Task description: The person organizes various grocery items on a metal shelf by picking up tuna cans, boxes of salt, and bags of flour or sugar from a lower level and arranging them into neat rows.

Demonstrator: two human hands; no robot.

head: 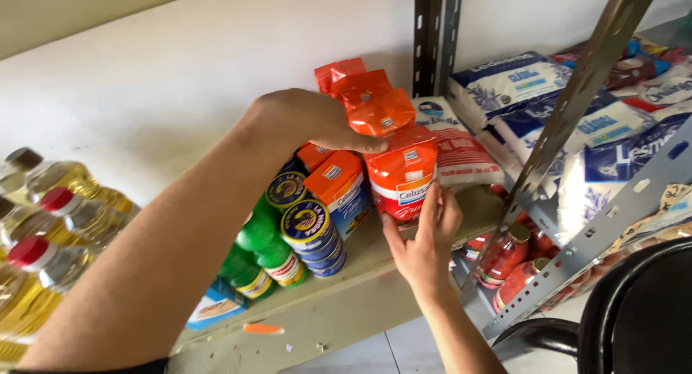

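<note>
Shelf (339, 302), centre: row of orange packets (400, 168). Your left hand (303, 121) rests on the row's top, fingers together over it. Your right hand (425, 237) touches the front packet at 6 o'clock, fingers apart. Blue cans (313, 233) at 9 o'clock.

You see orange-and-white soft packets (401, 173) stacked mid-shelf, round blue-and-yellow labelled tins (311, 233) lying left of them, and white-and-blue paper bags (504, 82) piled on the right shelf.
</note>
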